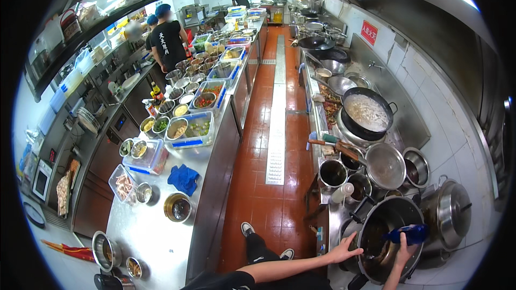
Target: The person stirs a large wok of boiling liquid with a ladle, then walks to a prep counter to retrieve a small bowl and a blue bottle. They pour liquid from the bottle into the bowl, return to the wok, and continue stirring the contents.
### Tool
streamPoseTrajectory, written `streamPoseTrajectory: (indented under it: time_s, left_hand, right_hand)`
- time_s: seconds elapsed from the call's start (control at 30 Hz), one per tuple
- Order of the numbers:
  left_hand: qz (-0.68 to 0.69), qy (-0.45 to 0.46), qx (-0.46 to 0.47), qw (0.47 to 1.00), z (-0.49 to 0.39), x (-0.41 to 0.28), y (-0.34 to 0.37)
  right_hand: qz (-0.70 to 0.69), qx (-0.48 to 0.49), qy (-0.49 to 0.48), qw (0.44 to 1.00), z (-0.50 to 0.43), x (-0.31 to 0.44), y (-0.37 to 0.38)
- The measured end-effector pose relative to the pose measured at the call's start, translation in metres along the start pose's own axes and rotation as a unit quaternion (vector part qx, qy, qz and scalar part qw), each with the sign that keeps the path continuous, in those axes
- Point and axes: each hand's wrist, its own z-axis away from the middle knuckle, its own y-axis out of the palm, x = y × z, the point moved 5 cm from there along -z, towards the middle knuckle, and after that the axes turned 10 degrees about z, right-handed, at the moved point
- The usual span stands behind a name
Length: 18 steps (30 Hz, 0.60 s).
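My right hand [404, 248] holds a dark blue bottle [415, 234], tilted sideways over a large metal pot [389, 201], its neck pointing left. Brown liquid lies in the bottom of the pot. Fingers apart, my left hand [346, 249] is at the pot's left rim; whether it touches the rim I cannot tell. Behind the pot stand a white-capped squeeze bottle [342, 193], a steel container of dark liquid [333, 172] and a round wooden-handled strainer [385, 166].
A wok of bubbling whitish liquid [367, 112] sits farther up the stove line. A lidded steel pot [455, 213] stands at the right. Across the red-tiled aisle, a steel counter [161, 245] bears food tubs, bowls and a blue cloth [183, 179]. Several people stand farther back.
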Motion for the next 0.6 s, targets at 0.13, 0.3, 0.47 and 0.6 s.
streamPoseTrajectory:
  time_s: [0.13, 0.3, 0.47, 0.6]
  left_hand:
    - [0.007, -0.002, 0.007, 1.000, 0.004, -0.008, -0.003]
    - [-0.002, 0.011, 0.002, 1.000, 0.000, -0.006, -0.003]
    - [-0.002, 0.001, -0.004, 1.000, 0.003, -0.003, -0.001]
    - [0.000, 0.035, -0.007, 0.999, -0.002, -0.004, -0.004]
  right_hand:
    - [0.088, 0.048, 0.015, 0.995, -0.012, 0.004, 0.007]
    - [-0.014, -0.036, 0.001, 0.999, -0.016, 0.004, 0.001]
    - [0.076, 0.002, 0.029, 0.997, -0.010, -0.002, 0.006]
    - [0.180, -0.011, -0.045, 0.983, -0.010, 0.003, 0.002]
